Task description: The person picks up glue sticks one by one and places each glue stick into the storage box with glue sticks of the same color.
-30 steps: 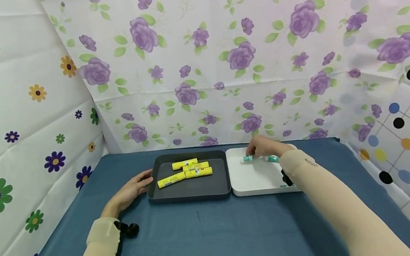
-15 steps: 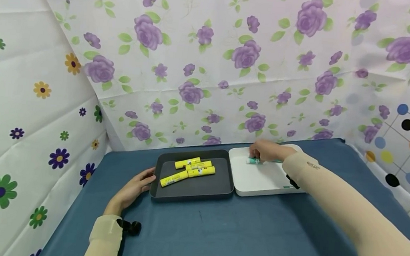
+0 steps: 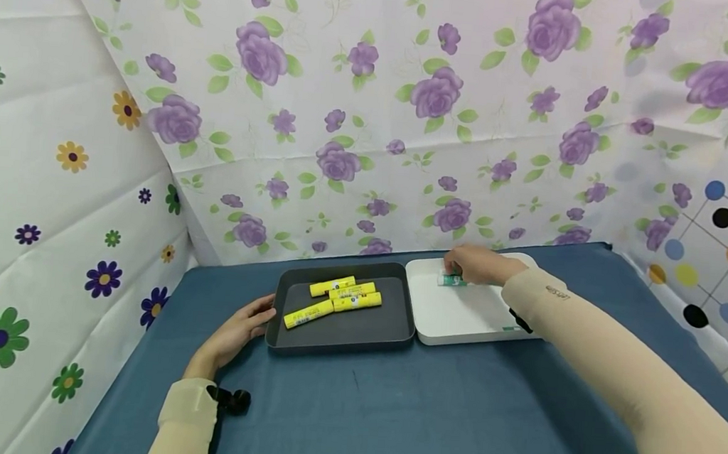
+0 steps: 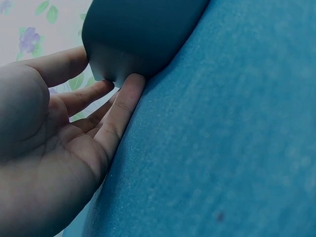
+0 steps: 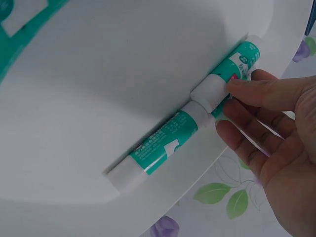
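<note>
In the head view, my right hand [image 3: 479, 264] is over the white tray [image 3: 453, 323] at a green-and-white glue stick [image 3: 452, 280]. The right wrist view shows its thumb on the upper glue stick [image 5: 237, 64], fingers curled at the other side. A second glue stick [image 5: 165, 140] lies end to end with it. More green shows behind the upper stick, mostly hidden. My left hand [image 3: 236, 334] touches the left side of the dark grey tray [image 3: 342, 338], fingers fairly straight; in the left wrist view, fingertips [image 4: 132, 84] rest against its corner.
Several yellow glue sticks [image 3: 354, 302] lie in the dark tray, which stands beside the white one. Another green piece [image 5: 24, 24] is partly seen at the right wrist view's corner. Blue cloth [image 3: 375, 413] covers the table; a flowered sheet [image 3: 347, 112] hangs behind.
My right hand has shifted slightly within the white tray, and the glue stick by its fingers lies differently from a second ago. My left hand stays at the dark tray.
</note>
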A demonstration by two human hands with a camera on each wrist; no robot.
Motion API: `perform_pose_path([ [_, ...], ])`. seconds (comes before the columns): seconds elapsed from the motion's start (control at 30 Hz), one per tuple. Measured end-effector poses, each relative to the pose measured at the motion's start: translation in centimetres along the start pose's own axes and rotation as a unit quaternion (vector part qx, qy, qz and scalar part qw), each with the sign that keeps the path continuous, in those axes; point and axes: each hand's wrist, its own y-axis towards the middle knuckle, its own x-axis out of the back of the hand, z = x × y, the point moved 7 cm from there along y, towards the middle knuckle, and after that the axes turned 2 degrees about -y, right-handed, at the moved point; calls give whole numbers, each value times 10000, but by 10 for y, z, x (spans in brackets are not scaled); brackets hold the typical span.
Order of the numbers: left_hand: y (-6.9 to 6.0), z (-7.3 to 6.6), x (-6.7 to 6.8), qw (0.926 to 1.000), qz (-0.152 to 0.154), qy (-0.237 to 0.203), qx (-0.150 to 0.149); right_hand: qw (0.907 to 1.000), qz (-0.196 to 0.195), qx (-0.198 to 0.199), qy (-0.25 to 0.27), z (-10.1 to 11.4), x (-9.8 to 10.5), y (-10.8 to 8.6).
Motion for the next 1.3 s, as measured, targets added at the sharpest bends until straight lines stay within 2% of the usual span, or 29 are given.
perform_pose_path([
  [0.2, 0, 0, 0, 10000, 21, -3, -8, 9999, -122, 23, 45, -1, 8, -3],
  [0.43, -3, 1, 3, 10000, 4, 22, 0, 9992, -58, -9, 405, 0, 16, -9],
  [0.7, -4, 2, 5, 10000, 6, -5, -2, 9970, -56, 235, 729, 5, 21, -19],
  [0.87, -2, -3, 7, 10000, -32, 34, -70, 9927, -246, 344, 1131, 7, 20, -30],
  [1.1, -3, -11, 9, 9995, -141, 264, -104, 9898, -586, 589, 1157, 13, 21, -43],
  [1.2, -5, -15, 12, 9989, -301, 358, -62, 9891, -716, 609, 1131, 16, 23, -46],
  [1.3, -9, -24, 17, 9971, -533, 521, -133, 9881, -859, 598, 1131, 18, 27, -48],
])
